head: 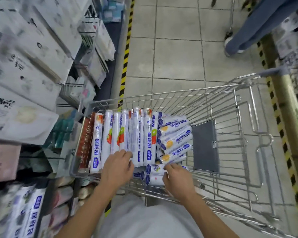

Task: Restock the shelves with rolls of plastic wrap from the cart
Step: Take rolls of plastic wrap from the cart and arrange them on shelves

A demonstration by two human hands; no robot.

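Rolls of plastic wrap [138,134] fill the left half of the cart [230,103] in front of me. I judge the restocking to be far from finished, since plenty is left to move.

Nearest, at my lower left, a lower shelf [29,208] already carries packs with what looks like the same blue label, though they are blurred. My left grip [118,167] has its fingers curled down over the near end of one of the long rolls [97,140], which lie side by side pointing away from me. My right grip [177,179] closes round one of the short rolls [155,169] lying across the cart's near end, with fingers on top and thumb at the side. Neither roll is lifted clear yet.

Just beyond, more short rolls are piled askew, just beside the grey seat flap [205,145]. To the left of the cart, the shelves [24,74] hold pale flat packs too blurred to read. Farther off are the tiled floor [175,57], a yellow-and-black strip [125,55] along the shelf foot, and another person's jeans leg [258,26].
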